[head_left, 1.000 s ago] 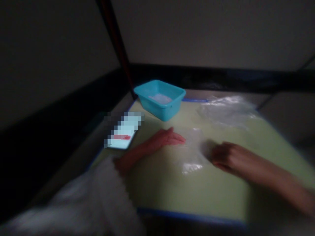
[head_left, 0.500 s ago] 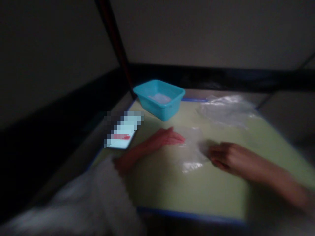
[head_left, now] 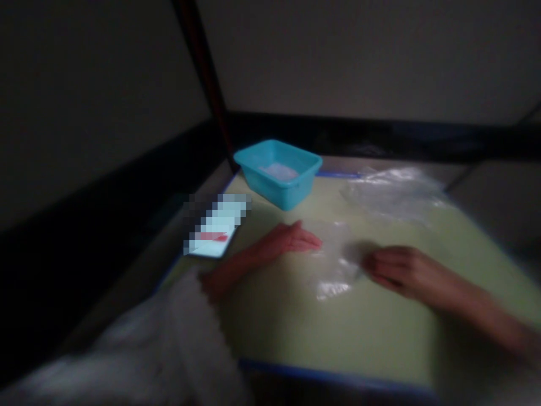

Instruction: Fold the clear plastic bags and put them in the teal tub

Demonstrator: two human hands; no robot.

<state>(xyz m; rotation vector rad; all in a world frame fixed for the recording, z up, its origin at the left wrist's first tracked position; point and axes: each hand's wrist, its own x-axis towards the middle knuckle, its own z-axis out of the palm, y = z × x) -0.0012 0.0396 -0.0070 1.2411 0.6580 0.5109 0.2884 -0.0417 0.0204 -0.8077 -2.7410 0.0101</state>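
Little has moved since the earlier frame: the right hand [head_left: 391, 268] has shifted only slightly at the right edge of the clear plastic bag [head_left: 333, 262], which stays flat on the counter [head_left: 338, 338], so the work on it appears unfinished. The left hand [head_left: 291, 239] lies open, its fingers on the bag's left edge. The right hand is loosely curled, and blur hides whether it grips the bag.

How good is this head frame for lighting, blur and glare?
Head view: dim, edges nearly black; soft focus all over, the right hand smeared most; white glare on the clear bag beside the left hand and on the crumpled plastic behind; phone screen pixelated; teal tub reads clearest.
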